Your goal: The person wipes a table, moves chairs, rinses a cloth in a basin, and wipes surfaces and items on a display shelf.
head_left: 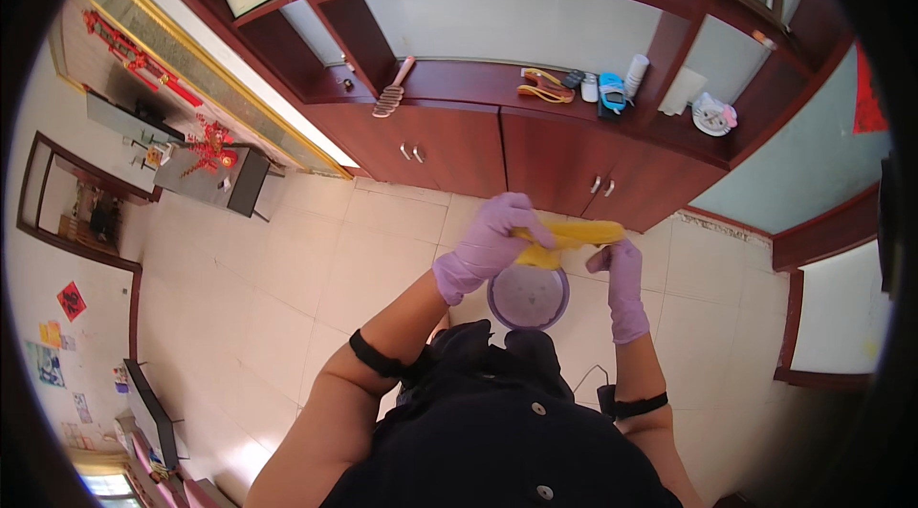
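Observation:
A yellow cloth (574, 235) is stretched between my two hands, above a round purple-rimmed basin (528, 324) on the floor. My left hand (502, 233), in a lilac rubber glove, is closed on the cloth's left end. At the other end, my right hand (623, 277), gloved the same way, pinches the cloth near its corner. Part of the cloth hangs down in a fold beside my left hand. Greyish, sudsy-looking liquid fills the basin, whose far edge is partly covered by the cloth.
Ahead stands a dark red wooden cabinet (449, 150) with open shelves. On its ledge lie a pink hairbrush (392, 92), sunglasses (545, 87), a blue item (612, 92) and a white cup stack (636, 73). A grey low table (215, 178) with red decorations stands left on the tiled floor.

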`<state>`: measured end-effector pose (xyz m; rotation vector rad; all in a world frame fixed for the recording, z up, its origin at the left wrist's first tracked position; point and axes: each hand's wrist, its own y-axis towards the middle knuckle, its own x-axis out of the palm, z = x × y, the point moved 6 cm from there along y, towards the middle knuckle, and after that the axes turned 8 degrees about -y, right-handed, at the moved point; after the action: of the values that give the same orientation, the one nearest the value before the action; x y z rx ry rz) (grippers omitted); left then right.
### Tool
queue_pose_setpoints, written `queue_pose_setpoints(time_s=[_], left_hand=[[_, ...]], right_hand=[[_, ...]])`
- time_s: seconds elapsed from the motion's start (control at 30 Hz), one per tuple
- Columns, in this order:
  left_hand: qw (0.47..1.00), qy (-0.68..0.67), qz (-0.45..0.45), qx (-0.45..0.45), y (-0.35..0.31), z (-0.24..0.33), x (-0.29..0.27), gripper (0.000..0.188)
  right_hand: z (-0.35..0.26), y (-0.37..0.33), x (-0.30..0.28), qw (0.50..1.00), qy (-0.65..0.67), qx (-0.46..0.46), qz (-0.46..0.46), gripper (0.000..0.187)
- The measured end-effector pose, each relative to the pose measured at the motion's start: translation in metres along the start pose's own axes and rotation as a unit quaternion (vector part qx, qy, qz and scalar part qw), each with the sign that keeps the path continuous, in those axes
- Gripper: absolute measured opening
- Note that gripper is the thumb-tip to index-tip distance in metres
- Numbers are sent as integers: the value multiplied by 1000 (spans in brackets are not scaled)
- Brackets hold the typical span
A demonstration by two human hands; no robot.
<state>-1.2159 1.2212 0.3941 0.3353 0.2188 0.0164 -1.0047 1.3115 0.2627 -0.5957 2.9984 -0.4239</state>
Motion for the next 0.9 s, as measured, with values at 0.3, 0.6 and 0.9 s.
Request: queue_pose_setpoints(time_s=[0.3,0.6,0.9], left_hand=[[950,119,-275,92,-62,-14,-31,18],[939,-38,-338,-53,-95,-61,-187,27],[981,-112,47,-153,-78,-136,-304,32]], right_hand=[[-18,-1,147,875,466,-61,-118,47],[-35,34,256,972,192,-135,-7,43],[-75,81,255,971,104,-201,69,45]])
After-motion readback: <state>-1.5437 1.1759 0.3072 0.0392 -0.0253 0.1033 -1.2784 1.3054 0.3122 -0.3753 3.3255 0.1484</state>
